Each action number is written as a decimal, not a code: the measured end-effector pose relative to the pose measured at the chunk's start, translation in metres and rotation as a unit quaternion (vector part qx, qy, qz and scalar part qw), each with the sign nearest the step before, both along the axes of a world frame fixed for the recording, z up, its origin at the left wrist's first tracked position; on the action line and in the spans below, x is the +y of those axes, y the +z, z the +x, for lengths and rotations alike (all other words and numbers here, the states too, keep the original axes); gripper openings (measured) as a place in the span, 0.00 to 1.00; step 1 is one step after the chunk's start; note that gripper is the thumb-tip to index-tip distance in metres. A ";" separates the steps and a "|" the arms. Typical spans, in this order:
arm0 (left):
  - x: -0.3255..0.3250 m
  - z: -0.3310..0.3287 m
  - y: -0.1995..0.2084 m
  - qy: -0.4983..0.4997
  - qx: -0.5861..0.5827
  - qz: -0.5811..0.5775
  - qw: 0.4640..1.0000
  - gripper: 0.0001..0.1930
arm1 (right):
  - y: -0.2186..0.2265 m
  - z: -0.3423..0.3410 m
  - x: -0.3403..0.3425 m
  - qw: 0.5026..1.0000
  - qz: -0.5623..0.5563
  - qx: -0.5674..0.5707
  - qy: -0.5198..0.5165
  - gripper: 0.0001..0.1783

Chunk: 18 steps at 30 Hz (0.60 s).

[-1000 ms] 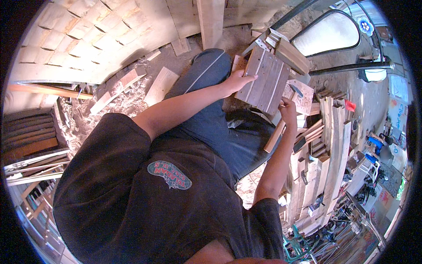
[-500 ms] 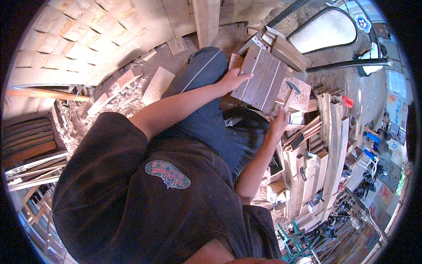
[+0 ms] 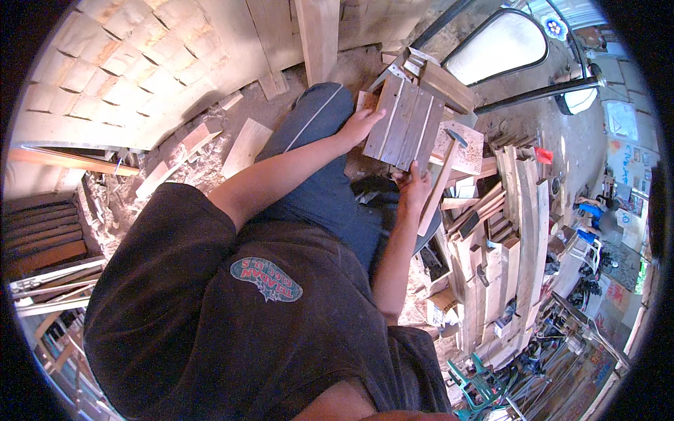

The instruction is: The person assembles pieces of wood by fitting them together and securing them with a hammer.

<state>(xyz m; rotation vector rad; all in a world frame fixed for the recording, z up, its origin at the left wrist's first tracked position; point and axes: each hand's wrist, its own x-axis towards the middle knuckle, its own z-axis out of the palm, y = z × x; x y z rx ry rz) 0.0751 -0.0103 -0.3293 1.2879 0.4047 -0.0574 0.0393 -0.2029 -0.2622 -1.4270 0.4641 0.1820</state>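
Observation:
A squarish slatted wooden panel point(image 3: 406, 123), dark brown with thin pale strips and small nail holes or heads, sits tilted in front of my knees. My left hand point(image 3: 360, 128) grips its left edge, thumb on top and fingers underneath. At the near right corner, my right hand point(image 3: 415, 184) is closed on the panel's edge; its fingertips are partly hidden. Just right of that hand rests a hammer point(image 3: 439, 184) with a pale wooden handle, its metal head over a pale, hole-marked wood block point(image 3: 467, 147). The hammer lies free of both hands.
Stacked timber boards point(image 3: 523, 245) stand to my right. Beyond the panel are wood blocks point(image 3: 448, 88) and a black metal frame with a pale panel point(image 3: 498, 52). Offcuts point(image 3: 246, 147) lie on the dusty ground at left. Another person point(image 3: 597, 214) is far right.
My right hand has left the hammer handle and moved left onto the panel's near edge. The hammer now rests beside it. My left hand keeps its grip.

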 end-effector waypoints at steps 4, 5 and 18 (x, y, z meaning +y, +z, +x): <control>0.033 -0.009 -0.011 0.035 -0.097 0.002 0.995 0.15 | 0.003 0.001 0.004 0.999 0.010 -0.005 0.036 0.22; 0.034 -0.013 -0.005 0.031 -0.099 0.003 0.995 0.15 | -0.001 0.001 0.001 0.999 0.012 -0.007 0.031 0.22; 0.031 -0.034 0.014 -0.189 -0.088 0.454 0.866 0.15 | 0.002 0.000 -0.002 0.999 0.020 0.020 0.024 0.15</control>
